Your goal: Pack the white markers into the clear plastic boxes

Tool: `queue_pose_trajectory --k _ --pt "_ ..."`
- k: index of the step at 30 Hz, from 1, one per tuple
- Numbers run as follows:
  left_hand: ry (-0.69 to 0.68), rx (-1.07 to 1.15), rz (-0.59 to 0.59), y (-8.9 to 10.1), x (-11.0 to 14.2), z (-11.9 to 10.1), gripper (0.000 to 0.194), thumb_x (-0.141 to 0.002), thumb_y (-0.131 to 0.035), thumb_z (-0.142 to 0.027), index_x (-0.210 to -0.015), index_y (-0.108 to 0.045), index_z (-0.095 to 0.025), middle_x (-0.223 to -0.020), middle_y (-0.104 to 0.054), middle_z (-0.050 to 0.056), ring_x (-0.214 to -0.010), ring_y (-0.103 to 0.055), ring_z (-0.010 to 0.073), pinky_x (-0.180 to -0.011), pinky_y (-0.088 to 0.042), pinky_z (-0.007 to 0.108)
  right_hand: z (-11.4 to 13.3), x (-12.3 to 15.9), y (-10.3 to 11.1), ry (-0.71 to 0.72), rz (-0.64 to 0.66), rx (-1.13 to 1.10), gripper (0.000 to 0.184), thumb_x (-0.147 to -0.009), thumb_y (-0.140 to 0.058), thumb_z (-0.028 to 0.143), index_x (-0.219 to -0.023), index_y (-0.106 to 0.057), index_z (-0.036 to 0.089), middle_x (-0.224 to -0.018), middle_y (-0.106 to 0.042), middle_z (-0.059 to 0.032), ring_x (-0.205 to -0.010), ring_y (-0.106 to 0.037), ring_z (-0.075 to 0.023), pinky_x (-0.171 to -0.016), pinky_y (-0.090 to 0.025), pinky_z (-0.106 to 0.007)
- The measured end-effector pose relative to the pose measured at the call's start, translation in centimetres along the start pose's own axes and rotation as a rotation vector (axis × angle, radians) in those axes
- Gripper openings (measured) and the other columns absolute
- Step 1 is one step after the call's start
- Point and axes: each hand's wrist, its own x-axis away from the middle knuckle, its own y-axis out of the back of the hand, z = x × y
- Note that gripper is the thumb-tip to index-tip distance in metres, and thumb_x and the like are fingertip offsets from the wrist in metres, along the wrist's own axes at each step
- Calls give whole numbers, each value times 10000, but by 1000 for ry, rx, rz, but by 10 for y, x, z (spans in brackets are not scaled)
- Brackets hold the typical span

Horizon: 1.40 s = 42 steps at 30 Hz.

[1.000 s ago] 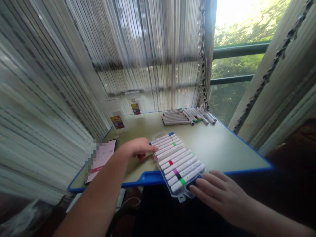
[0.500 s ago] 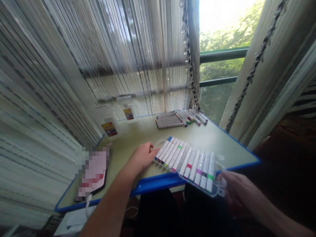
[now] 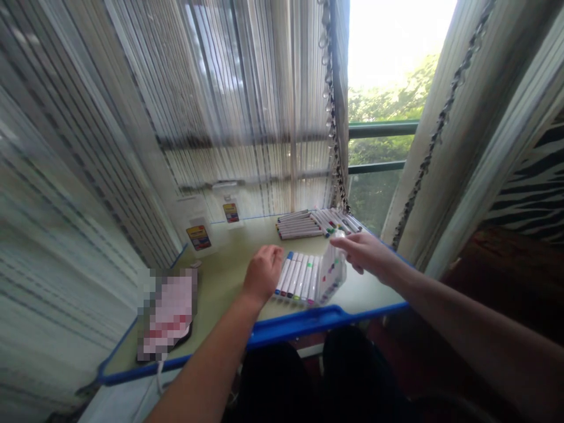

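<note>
On the near part of the table lies a clear plastic marker case, its left half flat and filled with a row of white markers with coloured bands. The right half also carries markers and stands tilted up at the middle fold. My right hand pinches the upper edge of that raised half. At the case's left edge my left hand rests with curled fingers, closed on the edge; the fingertips are partly hidden.
Loose white markers lie in groups at the table's far edge. Two clear packages with yellow-red labels stand at the back left. A blurred-out flat device with a white cable lies at left. Curtains hang behind the table.
My right hand has moved up and left, swinging the right half of the case from nearly flat to steeply raised. My left hand has stayed by the left edge, its fingers more curled.
</note>
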Motion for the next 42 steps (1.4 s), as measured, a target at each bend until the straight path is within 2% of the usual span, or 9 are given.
queue_pose_trajectory --k 5,10,16,18,21,26,31,37,42 --pt "208 947 284 11 -13 -11 586 -892 -266 -567 -1154 -519 -108 -1083 -628 160 -968 -613 211 -863 -485 350 29 -36 -46 120 54 227 507 -777 -493 564 -443 -467 184 -353 -411 28 -323 -385 -77 -360 -270 -218" --pt "338 1118 361 27 -12 -2 526 -876 -361 -554 -1053 -577 -108 -1001 -651 130 -832 -642 168 -800 -513 302 34 -58 -91 280 91 443 523 -775 -517 557 -418 -494 176 -369 -404 17 -390 -369 -85 -410 -226 -239" --pt "324 730 276 22 -11 20 198 -801 -577 -242 -904 -666 -99 -853 -701 81 -763 -644 151 -790 -509 299 9 -48 -102 405 48 451 299 -825 -495 366 -629 -604 168 -572 -550 -3 -552 -459 -113 -523 -315 -233" --pt "272 478 200 20 -11 24 179 -784 -574 -212 -875 -687 -107 -852 -712 85 -779 -647 175 -786 -505 315 -3 -43 -98 508 -11 517 204 -812 -522 336 -773 -637 172 -761 -625 -45 -723 -524 -157 -661 -385 -262" --pt "239 151 92 19 -9 28 193 -761 -576 -192 -889 -696 -112 -924 -712 112 -850 -650 212 -813 -488 330 -18 -43 -91 536 -24 682 283 -801 -545 400 -969 -651 198 -1047 -617 -100 -1020 -494 -259 -864 -372 -381" --pt "254 58 254 23 1 28 237 -733 -613 -251 -928 -679 -134 -935 -711 97 -811 -661 210 -723 -501 297 -26 -54 -84 397 190 710 493 -822 -492 481 -1209 -544 179 -1173 -585 -125 -1038 -545 -251 -877 -397 -352" --pt "293 -112 20 42 19 16 322 -808 -512 -389 -980 -656 -158 -932 -703 86 -737 -655 201 -687 -493 311 -17 -53 -91 385 184 808 491 -847 -420 507 -1205 -523 187 -1106 -613 -130 -1008 -581 -262 -827 -419 -348" --pt "194 -396 79 48 35 12 606 -825 -393 -598 -1110 -607 -107 -1127 -625 175 -1063 -574 304 -891 -439 420 5 -52 -100 219 155 937 479 -833 -403 553 -1052 -585 168 -934 -656 -150 -834 -636 -282 -666 -440 -345" --pt "230 -558 136 32 30 11 579 -914 -232 -504 -1036 -625 -96 -1048 -641 180 -1031 -575 296 -885 -430 418 -4 -78 -89 366 189 771 351 -846 -456 459 -952 -651 188 -1025 -654 -110 -909 -615 -226 -756 -433 -296"
